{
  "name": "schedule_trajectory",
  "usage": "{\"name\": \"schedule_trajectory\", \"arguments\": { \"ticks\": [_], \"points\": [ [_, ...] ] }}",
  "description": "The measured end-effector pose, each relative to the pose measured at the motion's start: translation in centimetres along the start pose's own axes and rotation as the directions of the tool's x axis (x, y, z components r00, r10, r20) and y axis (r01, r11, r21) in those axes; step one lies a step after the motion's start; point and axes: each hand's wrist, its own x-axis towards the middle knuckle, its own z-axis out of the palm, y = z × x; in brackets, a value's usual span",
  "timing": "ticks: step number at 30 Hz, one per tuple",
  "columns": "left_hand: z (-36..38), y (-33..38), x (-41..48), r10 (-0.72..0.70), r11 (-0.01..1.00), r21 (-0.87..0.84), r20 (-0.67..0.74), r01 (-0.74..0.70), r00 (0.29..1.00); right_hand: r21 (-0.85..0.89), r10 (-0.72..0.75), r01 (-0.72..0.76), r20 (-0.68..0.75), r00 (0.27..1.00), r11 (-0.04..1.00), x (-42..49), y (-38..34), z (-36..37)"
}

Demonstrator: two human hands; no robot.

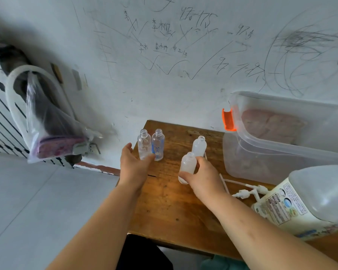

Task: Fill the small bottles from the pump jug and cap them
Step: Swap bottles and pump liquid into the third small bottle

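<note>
Four small bottles (199,146) are recorded uncapped at the surface (170,201). One frosted bottle (187,164) is pinched by the right hand (203,176) fingers (200,160). The left hand (134,164) fingers (126,149) are spread beside a clear bottle (144,143).

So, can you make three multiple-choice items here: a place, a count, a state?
1. Where is the large white plastic jug? A on the floor; B on the right of the brown wooden table; C hanging on the wall.
2. How many small plastic bottles are in view? A two; B four; C six.
3. What does the right hand hold? A nothing; B a cap; C a frosted white bottle.
Answers: B, it sits at the table's right edge; B, two clear, two frosted; C, its fingers wrap the nearer one.
</note>
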Motion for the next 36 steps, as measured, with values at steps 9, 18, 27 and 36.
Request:
{"name": "schedule_trajectory", "arguments": {
  "ticks": [9,18,27,36],
  "points": [
    [1.3,0.0,3.8,0.02,1.0,0.008,0.059,-0.021,0.998,-0.022,-0.028,0.026,-0.071,0.997,0.999,0.9,-0.2,0.7],
    [1.9,-0.6,3.0,-0.016,0.999,0.035,-0.017,0.016,1.0,0.047,0.002,0.002,-0.097,0.995,0.999,0.8,0.5,0.6],
    [1.4,-2.7,-5.0,-0.026,0.982,0.188,-0.005,0.027,1.0,-0.002,-0.075,0.075,-0.113,0.991,0.997,-3.0,2.2,-0.8],
    [3.2,3.0,-11.4,0.14,0.986,0.063,0.182,-0.154,0.973,0.018,-0.361,0.38,-0.266,0.894,0.925,-7.8,0.6,-7.8]
  ]
}}
